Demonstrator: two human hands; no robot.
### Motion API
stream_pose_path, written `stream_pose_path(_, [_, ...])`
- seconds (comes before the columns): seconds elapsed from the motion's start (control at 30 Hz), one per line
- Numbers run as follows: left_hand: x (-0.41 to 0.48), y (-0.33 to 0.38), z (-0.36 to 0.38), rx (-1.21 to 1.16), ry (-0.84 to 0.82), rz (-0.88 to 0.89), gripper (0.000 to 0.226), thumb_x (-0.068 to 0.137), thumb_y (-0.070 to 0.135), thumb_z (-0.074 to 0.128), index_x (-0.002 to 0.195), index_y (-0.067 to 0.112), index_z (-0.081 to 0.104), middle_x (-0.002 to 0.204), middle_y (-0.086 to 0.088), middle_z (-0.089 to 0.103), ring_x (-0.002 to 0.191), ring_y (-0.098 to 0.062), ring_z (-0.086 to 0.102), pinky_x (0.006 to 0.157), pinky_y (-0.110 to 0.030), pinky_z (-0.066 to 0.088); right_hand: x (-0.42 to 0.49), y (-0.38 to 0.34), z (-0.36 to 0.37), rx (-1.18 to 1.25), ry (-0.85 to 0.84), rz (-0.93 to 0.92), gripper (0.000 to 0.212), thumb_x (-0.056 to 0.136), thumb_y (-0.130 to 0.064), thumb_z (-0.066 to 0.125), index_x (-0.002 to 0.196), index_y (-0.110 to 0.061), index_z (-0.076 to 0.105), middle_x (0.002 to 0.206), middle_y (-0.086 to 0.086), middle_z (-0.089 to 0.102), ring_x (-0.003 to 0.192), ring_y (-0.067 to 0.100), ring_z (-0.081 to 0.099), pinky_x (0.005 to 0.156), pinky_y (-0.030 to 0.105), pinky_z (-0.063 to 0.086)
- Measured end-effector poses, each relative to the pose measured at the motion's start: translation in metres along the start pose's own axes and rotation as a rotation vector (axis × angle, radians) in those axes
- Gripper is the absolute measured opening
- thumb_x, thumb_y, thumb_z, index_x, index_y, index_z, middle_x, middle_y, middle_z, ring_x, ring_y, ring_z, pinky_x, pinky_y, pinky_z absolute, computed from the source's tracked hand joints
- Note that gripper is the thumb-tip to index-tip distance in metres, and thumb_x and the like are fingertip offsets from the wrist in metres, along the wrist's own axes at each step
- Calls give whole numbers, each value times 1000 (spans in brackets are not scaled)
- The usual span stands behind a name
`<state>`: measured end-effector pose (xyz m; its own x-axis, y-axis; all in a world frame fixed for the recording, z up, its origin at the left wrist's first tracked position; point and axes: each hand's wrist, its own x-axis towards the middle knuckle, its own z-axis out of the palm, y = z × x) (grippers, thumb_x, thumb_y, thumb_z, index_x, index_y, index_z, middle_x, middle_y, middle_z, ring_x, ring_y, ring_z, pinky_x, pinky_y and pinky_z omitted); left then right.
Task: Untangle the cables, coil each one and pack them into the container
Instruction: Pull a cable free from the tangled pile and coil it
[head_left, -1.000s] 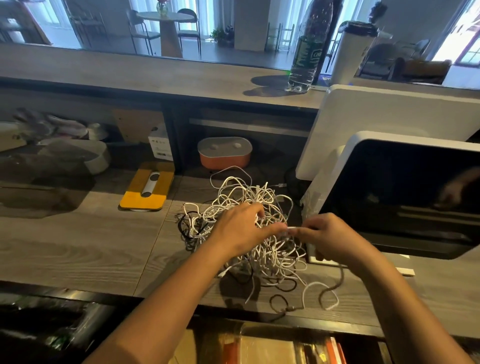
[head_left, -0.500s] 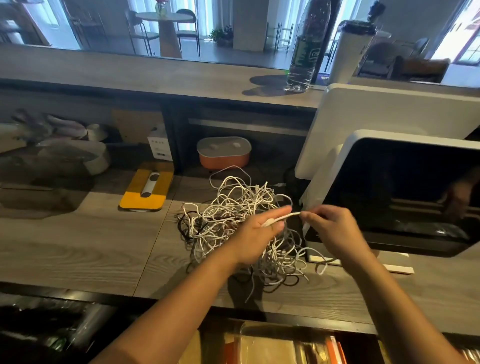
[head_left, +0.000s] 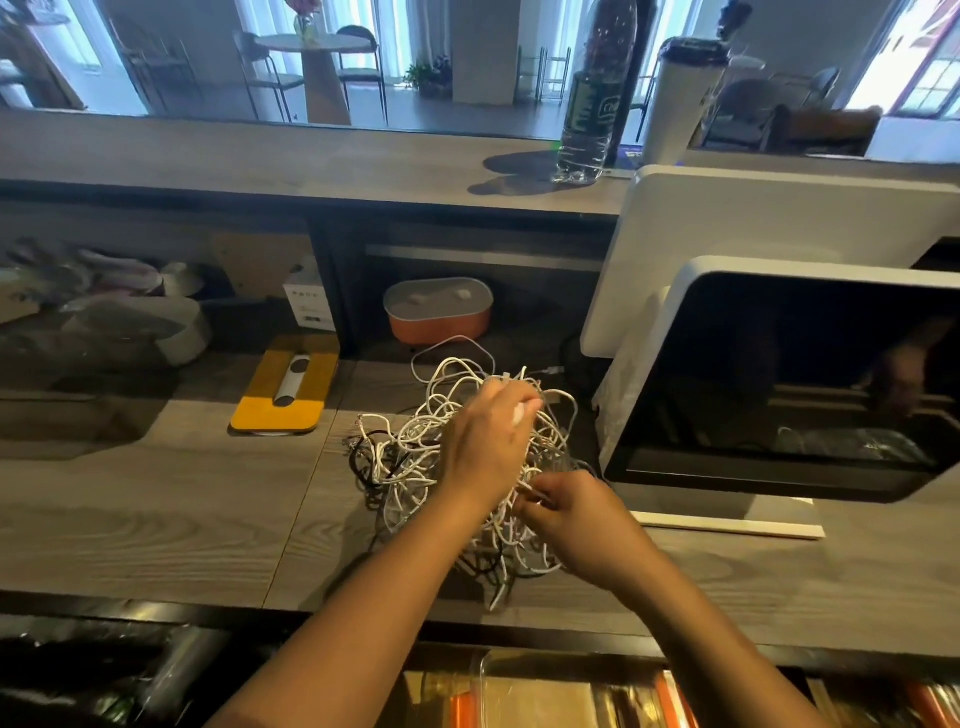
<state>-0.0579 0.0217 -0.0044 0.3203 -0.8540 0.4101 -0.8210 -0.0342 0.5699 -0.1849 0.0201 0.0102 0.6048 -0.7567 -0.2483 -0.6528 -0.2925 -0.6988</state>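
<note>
— Which step am I on?
— You're at the untangling: the cable tangle (head_left: 410, 452) sits on the counter (head_left: 156, 519), just in front of the monitor (head_left: 779, 374). Your left hand (head_left: 485, 444) is curled round a white cable end (head_left: 519, 414); your right hand (head_left: 576, 514) pinches strands at the pile's near edge.
— And next?
— Probably feed that end back through the loops, gently; nothing is coiled yet, and the orange box (head_left: 439, 317) behind has its lid on
</note>
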Motion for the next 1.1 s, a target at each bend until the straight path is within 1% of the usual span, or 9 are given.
stream_pose_path(0.2, [-1, -20, -2, 200, -277, -89, 37, 97, 47, 31, 104, 21, 57, 96, 6, 51, 88, -11, 50, 72, -27, 33, -7, 9, -18, -191, 78, -38, 18, 92, -36, 57, 86, -25, 69, 70, -2, 64, 66, 9, 58, 69, 39, 54])
stream_pose_path(0.37, [-17, -17, -5, -13, -589, -131, 68, 79, 77, 28, 119, 29, 54, 127, 7, 51, 115, -12, 48, 87, -28, 33, -7, 4, -56, 1, 197, 51, 13, 83, -35, 65, 78, -24, 68, 69, -3, 65, 59, 6, 58, 50, 15, 43])
stream_pose_path(0.43, [-19, -13, -7, 56, -684, -86, 51, 84, 57, 53, 127, 30, 49, 131, 7, 50, 113, -12, 49, 92, -31, 40, -4, 7, -71, 45, 282, 56, 11, 81, -32, 69, 77, -22, 68, 70, -4, 65, 62, 6, 60, 50, 14, 43])
stream_pose_path(0.5, [-18, -7, -9, 98, -720, -72, 40, 89, 36, 57, 128, 29, 50, 118, 2, 60, 89, -10, 58, 82, -31, 48, -1, 10, -79, 57, 364, 30, 12, 81, -33, 69, 77, -21, 69, 70, -4, 65, 64, 8, 61, 51, 16, 44])
stream_pose_path(0.6, [-12, 2, -12, -204, -720, -212, 28, 96, 22, 50, 121, 29, 59, 79, 3, 60, 56, -10, 46, 57, -25, 40, 4, 17, -76, 119, 477, 7, 15, 82, -33, 69, 76, -19, 68, 70, 0, 66, 65, 11, 61, 55, 24, 49])
stream_pose_path(0.73, [-8, 17, -22, -790, -579, -280, 46, 95, 1, 43, 138, 18, 41, 128, 2, 54, 104, -7, 52, 86, -14, 42, 6, 32, -60, 345, 564, 68, 23, 80, -35, 70, 76, -13, 65, 69, 8, 64, 63, 16, 56, 58, 31, 48])
stream_pose_path(0.87, [-7, 44, -25, -1074, -497, -272, 35, 99, 9, 36, 132, 11, 47, 106, 3, 65, 100, 8, 58, 79, -5, 45, 2, 30, -22, 534, 421, 94, 31, 90, -36, 53, 75, -11, 62, 58, 1, 55, 51, 11, 47, 47, 22, 38])
stream_pose_path(1.0, [4, 53, -16, -892, -245, -250, 25, 99, 13, 39, 118, 23, 53, 88, -2, 58, 72, -6, 58, 63, -12, 49, -3, 17, 8, 486, 154, -10, 37, 99, -31, 39, 72, -15, 58, 52, -7, 49, 48, 7, 41, 47, 23, 32])
stream_pose_path(1.1, [3, 44, -7, -479, -146, -118, 25, 95, 24, 50, 118, 27, 59, 114, 1, 58, 95, -6, 53, 75, -13, 43, -1, 9, 11, 259, 95, -83, 21, 94, -18, 50, 78, -14, 63, 61, -6, 58, 54, 5, 50, 54, 24, 40])
